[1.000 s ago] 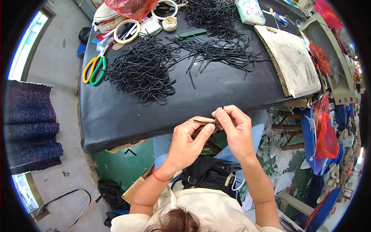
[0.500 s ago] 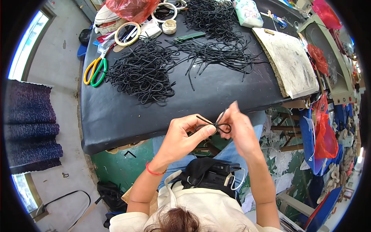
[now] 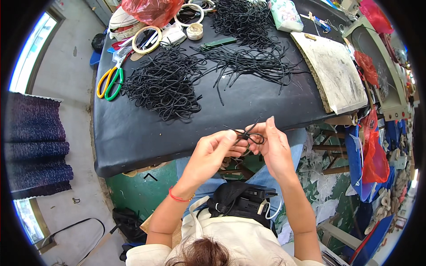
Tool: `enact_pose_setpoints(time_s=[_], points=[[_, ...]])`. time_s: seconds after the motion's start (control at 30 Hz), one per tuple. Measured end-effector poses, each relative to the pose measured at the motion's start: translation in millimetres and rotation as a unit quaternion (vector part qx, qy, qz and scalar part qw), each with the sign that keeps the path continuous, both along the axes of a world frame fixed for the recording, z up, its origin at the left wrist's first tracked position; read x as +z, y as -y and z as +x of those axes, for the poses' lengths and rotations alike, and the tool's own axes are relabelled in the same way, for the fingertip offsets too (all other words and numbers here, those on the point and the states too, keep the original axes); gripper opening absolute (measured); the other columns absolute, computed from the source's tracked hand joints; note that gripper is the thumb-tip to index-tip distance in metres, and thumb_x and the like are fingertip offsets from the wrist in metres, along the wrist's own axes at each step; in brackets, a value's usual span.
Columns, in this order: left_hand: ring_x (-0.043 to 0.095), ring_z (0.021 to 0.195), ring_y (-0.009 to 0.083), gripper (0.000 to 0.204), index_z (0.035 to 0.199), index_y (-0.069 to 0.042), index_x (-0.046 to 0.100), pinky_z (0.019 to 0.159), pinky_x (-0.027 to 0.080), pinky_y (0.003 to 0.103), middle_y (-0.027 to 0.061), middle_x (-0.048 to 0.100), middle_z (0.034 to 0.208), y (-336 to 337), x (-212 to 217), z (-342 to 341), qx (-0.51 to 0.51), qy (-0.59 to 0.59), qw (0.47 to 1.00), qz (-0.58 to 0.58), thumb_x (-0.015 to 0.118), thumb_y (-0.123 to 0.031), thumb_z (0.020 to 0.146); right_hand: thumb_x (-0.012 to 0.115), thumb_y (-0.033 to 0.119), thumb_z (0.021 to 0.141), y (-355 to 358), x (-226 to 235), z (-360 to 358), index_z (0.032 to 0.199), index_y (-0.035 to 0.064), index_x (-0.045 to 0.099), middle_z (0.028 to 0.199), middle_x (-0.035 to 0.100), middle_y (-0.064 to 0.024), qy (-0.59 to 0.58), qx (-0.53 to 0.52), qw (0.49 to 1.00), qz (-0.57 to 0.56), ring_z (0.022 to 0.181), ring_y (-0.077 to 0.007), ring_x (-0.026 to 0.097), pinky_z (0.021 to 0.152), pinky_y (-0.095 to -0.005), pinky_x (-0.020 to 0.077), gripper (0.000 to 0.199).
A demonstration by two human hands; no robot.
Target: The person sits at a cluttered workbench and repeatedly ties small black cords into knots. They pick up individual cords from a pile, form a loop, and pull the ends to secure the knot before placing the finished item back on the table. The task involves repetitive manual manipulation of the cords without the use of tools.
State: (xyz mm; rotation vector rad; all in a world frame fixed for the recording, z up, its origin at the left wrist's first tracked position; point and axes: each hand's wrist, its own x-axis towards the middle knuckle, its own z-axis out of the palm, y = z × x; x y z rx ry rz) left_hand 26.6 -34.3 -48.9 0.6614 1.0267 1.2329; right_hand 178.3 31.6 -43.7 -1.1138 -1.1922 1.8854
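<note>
Between my two hands, just off the table's front edge, is a black cord bow (image 3: 246, 136) with loops and loose ends sticking out. My left hand (image 3: 216, 148) pinches its left side between thumb and fingers. My right hand (image 3: 274, 144) has its fingers at the right loop, with the thumb raised upward. Beyond them on the table lies a tangled pile of looped black cords (image 3: 164, 82). To its right are loose straight black cords (image 3: 253, 62), and another heap of looped cords (image 3: 242, 17) lies farther back.
Scissors (image 3: 111, 83) with yellow and green handles lie at the table's left side, near tape rolls (image 3: 147, 40) and a red plastic bag (image 3: 151, 9). A worn pale board (image 3: 330, 71) covers the right side. The black table (image 3: 133, 142) ends in front of me.
My left thumb has shifted up and leftward from the knot. My right fingers have come around the right loop, and the bow has turned and risen slightly.
</note>
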Motion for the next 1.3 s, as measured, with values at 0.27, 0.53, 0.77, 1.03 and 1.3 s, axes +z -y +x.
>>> enact_pose_setpoints(time_s=[0.27,0.53,0.77,1.03,1.3], points=[[0.061,0.090,0.0207,0.080,0.116,0.006,0.053,0.084,0.047,0.031,0.0166,0.062,0.098,-1.5,3.2,-9.1,-0.011,0.019,0.998,-0.064,0.012,-0.059,0.092,0.024,0.046,0.097,1.4,-0.1,-4.4,0.094,-0.0019,0.060,0.076,0.057,-0.0049,-0.028,0.001,0.999,-0.033,0.068,-0.0103,0.049,0.061,-0.0242,0.0403,0.060],[0.061,0.080,0.0130,0.039,0.106,0.005,0.057,0.073,0.050,0.026,0.0102,0.063,0.090,1.4,0.9,-2.3,0.053,-0.066,0.996,-0.018,0.044,-0.030,0.094,0.030,0.042,0.097,3.1,0.5,-9.1,0.094,-0.0006,0.060,0.075,0.056,-0.0028,-0.023,0.008,0.999,-0.039,0.065,-0.0091,0.050,0.058,-0.0236,0.0407,0.052],[0.052,0.075,0.0141,0.017,0.079,0.001,0.063,0.068,0.041,0.028,0.0045,0.059,0.077,-31.6,20.2,-86.3,0.401,-0.509,0.757,0.088,0.065,-0.016,0.082,0.058,0.008,0.082,-92.8,-8.1,-20.6,0.088,0.0008,0.063,0.082,0.060,-0.0125,0.273,-0.072,0.812,0.511,0.075,-0.0274,0.057,0.066,-0.0337,0.0453,0.011],[0.036,0.117,0.0293,0.039,0.111,-0.005,0.055,0.098,0.027,0.040,0.0164,0.041,0.123,-47.2,26.8,-100.5,0.423,-0.682,0.582,0.134,0.067,-0.023,0.080,0.056,0.017,0.084,-159.7,-35.7,-48.8,0.109,0.0115,0.057,0.102,0.058,-0.0074,0.394,0.036,0.645,0.654,0.100,-0.0246,0.051,0.087,-0.0402,0.0354,0.026],[0.042,0.114,0.0298,0.024,0.102,-0.004,0.061,0.096,0.033,0.040,0.0128,0.048,0.119,-17.2,22.6,-50.3,0.347,-0.687,0.604,0.208,0.066,-0.011,0.079,0.065,0.005,0.075,-110.4,-27.2,-9.5,0.092,0.0099,0.065,0.092,0.057,-0.0055,0.277,-0.044,0.725,0.629,0.083,-0.0215,0.054,0.073,-0.0330,0.0416,0.018]])
